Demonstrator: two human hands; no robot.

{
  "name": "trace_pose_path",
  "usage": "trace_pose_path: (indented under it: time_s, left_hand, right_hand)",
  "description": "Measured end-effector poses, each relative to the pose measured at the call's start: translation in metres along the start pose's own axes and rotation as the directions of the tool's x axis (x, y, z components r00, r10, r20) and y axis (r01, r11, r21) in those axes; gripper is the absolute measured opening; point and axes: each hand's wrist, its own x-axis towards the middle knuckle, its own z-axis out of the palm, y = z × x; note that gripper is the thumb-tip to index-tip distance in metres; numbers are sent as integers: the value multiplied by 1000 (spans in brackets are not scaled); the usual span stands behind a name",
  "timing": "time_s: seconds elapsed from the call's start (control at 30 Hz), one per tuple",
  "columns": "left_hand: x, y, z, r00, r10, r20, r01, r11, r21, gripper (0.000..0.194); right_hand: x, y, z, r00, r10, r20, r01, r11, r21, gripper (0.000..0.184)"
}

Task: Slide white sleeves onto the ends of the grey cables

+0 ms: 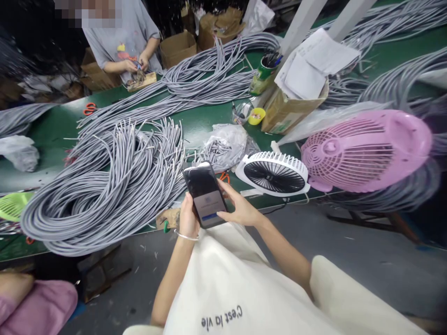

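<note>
A dark smartphone (206, 193) with a lit screen is held upright, close to my body at the front edge of the table. My left hand (189, 217) grips its lower left side, the thumb along the edge. On the other side, my right hand (240, 205) has its fingers along the phone's right edge and behind it, and its thumb is over the lower part of the screen. To the left lies a large coil of grey cables (104, 186). Just beyond the phone is a clear plastic bag (226, 142) of short grey pieces.
A white desk fan (274, 173) and a pink fan (366, 151) stand at right. Behind them are a cardboard box (295, 109) with papers, a green can (261, 77) and a yellow cup (256, 116). Across the green table (195, 122), a person (122, 42) handles small parts. Orange scissors (90, 109) lie at left.
</note>
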Motion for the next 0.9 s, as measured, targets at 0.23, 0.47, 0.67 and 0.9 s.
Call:
trace_pose_path:
  time_s: [0.23,0.47,0.67,0.9]
  left_hand:
    - [0,0,0,1000,0,-13,0,1000,11,46]
    - [1,-1,-1,1000,10,-2,-10,1000,15,41]
    - [1,0,-1,1000,-1,-10,1,1000,3,39]
    - [2,-2,-2,1000,-11,8,11,1000,-1,37]
  right_hand:
    - [0,1,-1,1000,6,-3,-6,1000,6,87]
    - [0,-1,-1,1000,14,-4,-14,1000,12,88]
    - [0,2,-1,1000,7,4,-8,1000,6,87]
    - [1,2,-1,1000,2,10,-3,1000,26,87]
